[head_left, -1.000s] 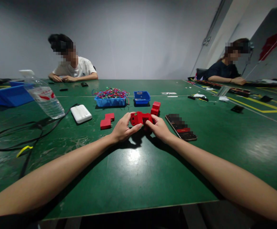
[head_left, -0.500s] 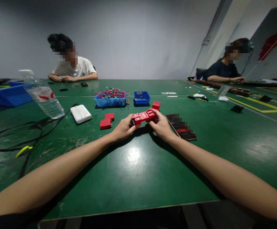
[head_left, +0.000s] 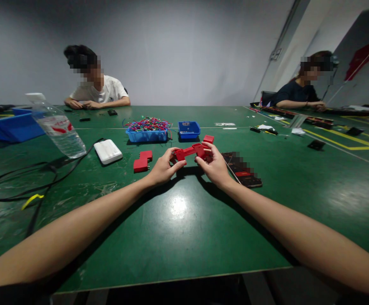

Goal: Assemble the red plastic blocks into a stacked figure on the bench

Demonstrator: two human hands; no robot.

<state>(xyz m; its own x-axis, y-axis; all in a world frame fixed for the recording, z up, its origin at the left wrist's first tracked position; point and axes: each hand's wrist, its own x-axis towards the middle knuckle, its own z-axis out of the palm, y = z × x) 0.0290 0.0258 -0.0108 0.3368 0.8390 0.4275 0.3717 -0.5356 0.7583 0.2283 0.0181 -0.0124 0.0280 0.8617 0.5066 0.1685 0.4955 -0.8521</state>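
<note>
A red plastic housing (head_left: 189, 151) is held a little above the green table, spanning both hands. My left hand (head_left: 165, 167) grips its left end between thumb and fingers. Its right end sits in my right hand (head_left: 214, 166), partly covered by the fingers. Just behind the right fingertips lies another red block (head_left: 208, 139), partly hidden. Left of my left hand, a red stepped piece (head_left: 142, 162) with small metal pins rests on the table. A dark phone-like slab (head_left: 243, 170), partly blurred out, lies beside my right hand.
Beyond my hands stand a blue bin of coloured wires (head_left: 148, 135) and a small blue tray (head_left: 188, 130). On the left are a white box (head_left: 107, 151), a tilted water bottle (head_left: 59, 127), a black cable (head_left: 53, 180) and a large blue bin (head_left: 16, 127). Two people sit across the table.
The red housing has been turned in my hands, so its recessed, detailed face has rolled away and a different side shows. My fingers have shifted slightly around its ends.
</note>
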